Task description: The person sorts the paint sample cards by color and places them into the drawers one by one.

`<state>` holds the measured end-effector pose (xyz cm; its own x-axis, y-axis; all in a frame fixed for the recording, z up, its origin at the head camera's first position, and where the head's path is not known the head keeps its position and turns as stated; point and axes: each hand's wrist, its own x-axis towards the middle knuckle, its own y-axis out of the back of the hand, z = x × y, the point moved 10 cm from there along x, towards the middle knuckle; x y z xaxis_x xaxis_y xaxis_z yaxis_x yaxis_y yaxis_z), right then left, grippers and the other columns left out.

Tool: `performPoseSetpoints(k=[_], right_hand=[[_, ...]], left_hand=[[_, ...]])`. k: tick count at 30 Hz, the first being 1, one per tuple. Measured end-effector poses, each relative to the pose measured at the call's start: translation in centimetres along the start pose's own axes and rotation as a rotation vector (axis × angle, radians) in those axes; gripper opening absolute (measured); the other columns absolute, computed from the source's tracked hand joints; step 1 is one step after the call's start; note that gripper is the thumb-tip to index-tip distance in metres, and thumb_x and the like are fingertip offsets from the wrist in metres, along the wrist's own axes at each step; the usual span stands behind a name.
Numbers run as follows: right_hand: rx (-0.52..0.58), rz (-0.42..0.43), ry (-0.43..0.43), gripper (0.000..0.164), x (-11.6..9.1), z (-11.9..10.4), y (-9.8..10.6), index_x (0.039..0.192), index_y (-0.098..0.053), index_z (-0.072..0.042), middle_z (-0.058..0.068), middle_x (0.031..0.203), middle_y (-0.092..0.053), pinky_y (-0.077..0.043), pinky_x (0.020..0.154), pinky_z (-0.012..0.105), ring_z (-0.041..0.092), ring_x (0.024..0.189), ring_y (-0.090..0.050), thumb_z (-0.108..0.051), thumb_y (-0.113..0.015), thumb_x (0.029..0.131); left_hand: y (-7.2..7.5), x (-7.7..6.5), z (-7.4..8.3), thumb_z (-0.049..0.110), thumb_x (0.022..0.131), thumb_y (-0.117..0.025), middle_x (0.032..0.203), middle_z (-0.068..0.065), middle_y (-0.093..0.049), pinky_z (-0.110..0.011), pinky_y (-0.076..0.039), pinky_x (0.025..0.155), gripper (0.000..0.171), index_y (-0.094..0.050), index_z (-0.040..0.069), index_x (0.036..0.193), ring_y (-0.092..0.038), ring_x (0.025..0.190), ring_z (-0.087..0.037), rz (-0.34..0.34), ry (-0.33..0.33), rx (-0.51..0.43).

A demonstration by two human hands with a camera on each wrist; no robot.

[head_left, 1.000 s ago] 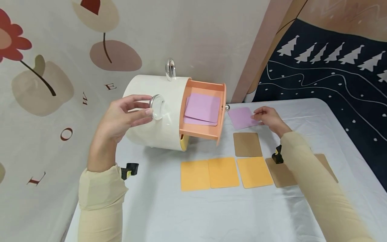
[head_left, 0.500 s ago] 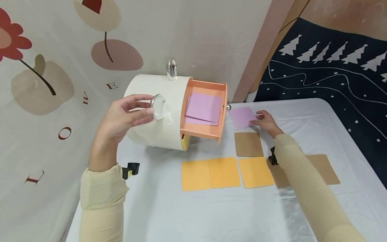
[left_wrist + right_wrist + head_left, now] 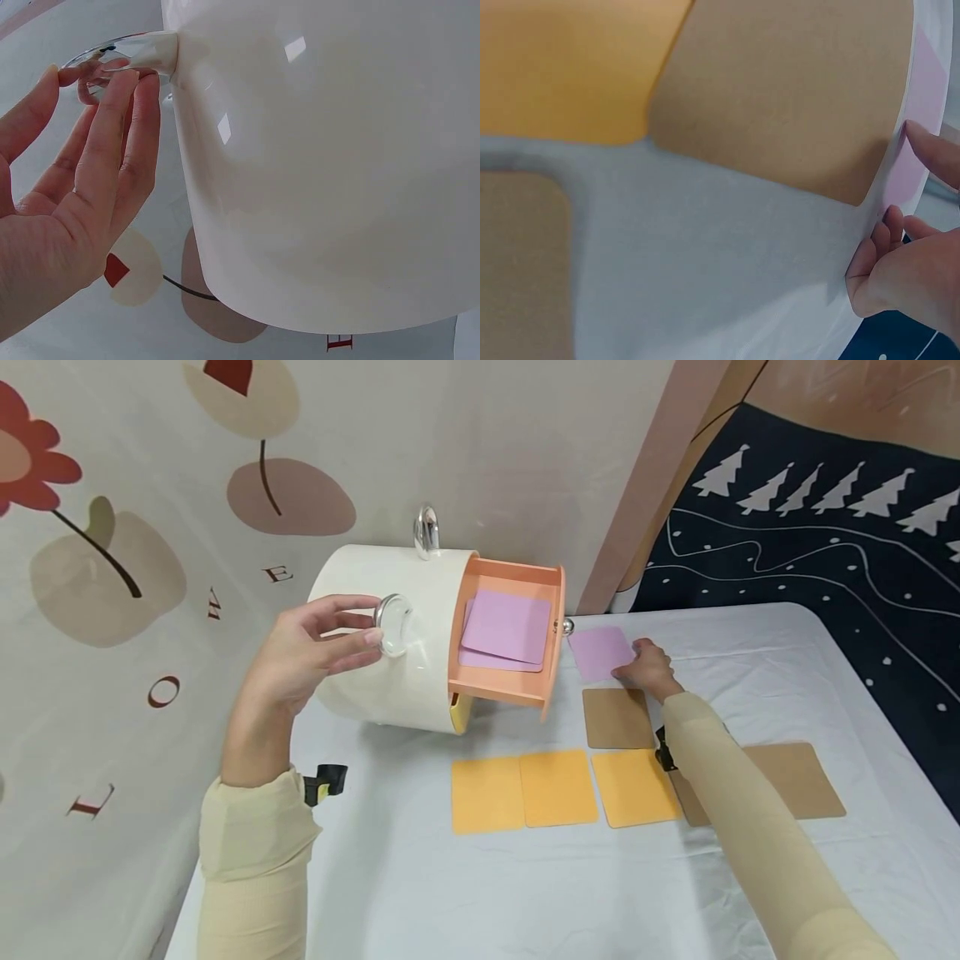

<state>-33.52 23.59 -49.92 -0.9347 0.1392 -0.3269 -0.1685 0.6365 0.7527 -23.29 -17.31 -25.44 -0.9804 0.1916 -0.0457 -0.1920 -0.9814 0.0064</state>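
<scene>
My left hand pinches a silver ring-shaped handle on the side of a white cylindrical drawer box. In the left wrist view, thumb and fingertips meet at this shiny handle. An orange drawer is pulled out of the box's right end, with purple square cards stacked inside. On the table, a further purple card lies flat beside the drawer's knob. At its right edge, my right hand touches it with thumb and fingers spread apart.
Yellow cards lie in a row along the middle of the white-clothed table. Brown cards lie above and right of them, one partly under my right forearm. A second silver ring tops the box. Printed cloth hangs close behind.
My right hand has shifted left and slightly nearer along the loose purple card's edge, and that card has moved a little left. My left hand stays on the ring handle.
</scene>
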Motion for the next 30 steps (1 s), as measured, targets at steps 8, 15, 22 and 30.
performPoseSetpoints(k=[8, 15, 22, 30], right_hand=[[0.036, -0.006, -0.017, 0.058, -0.4, -0.1, 0.1, 0.123, -0.041, 0.008, 0.028, 0.122, -0.041, -0.037, 0.096, 0.052, 0.043, 0.112, -0.037, -0.018, -0.068, 0.079], [0.075, 0.011, -0.051, 0.051, -0.8, 0.2, 0.0, 0.115, -0.044, 0.007, 0.025, 0.119, -0.038, -0.038, 0.092, 0.049, 0.04, 0.108, -0.036, -0.017, -0.069, 0.078], [0.158, 0.022, -0.057, 0.045, -0.6, 0.4, 0.2, 0.111, -0.043, 0.008, 0.021, 0.106, -0.045, -0.046, 0.082, 0.038, 0.031, 0.093, -0.044, -0.008, -0.069, 0.078], [0.27, -0.089, -0.012, 0.037, -1.1, 0.6, 0.5, 0.118, -0.044, 0.011, 0.022, 0.109, -0.046, -0.045, 0.073, 0.028, 0.026, 0.089, -0.045, -0.002, -0.057, 0.086]], left_hand=[[0.0, 0.0, -0.1, -0.002, 0.079, -0.069, 0.099, -0.014, -0.052, -0.03, -0.056, 0.078, 0.031, -0.062, 0.005, 0.109, -0.062, 0.076, -0.015, 0.002, -0.002, 0.006], [0.0, 0.1, -0.1, -0.002, 0.079, -0.069, 0.099, -0.014, -0.052, -0.03, -0.056, 0.077, 0.031, -0.062, 0.005, 0.108, -0.062, 0.076, -0.015, 0.002, -0.005, 0.001], [0.1, 0.0, -0.1, -0.003, 0.079, -0.069, 0.098, -0.014, -0.052, -0.031, -0.056, 0.077, 0.03, -0.062, 0.005, 0.108, -0.062, 0.076, -0.015, 0.004, -0.006, -0.009], [0.0, 0.1, -0.1, -0.002, 0.079, -0.069, 0.099, -0.014, -0.052, -0.031, -0.056, 0.078, 0.031, -0.062, 0.004, 0.109, -0.061, 0.076, -0.016, 0.001, 0.0, -0.003]])
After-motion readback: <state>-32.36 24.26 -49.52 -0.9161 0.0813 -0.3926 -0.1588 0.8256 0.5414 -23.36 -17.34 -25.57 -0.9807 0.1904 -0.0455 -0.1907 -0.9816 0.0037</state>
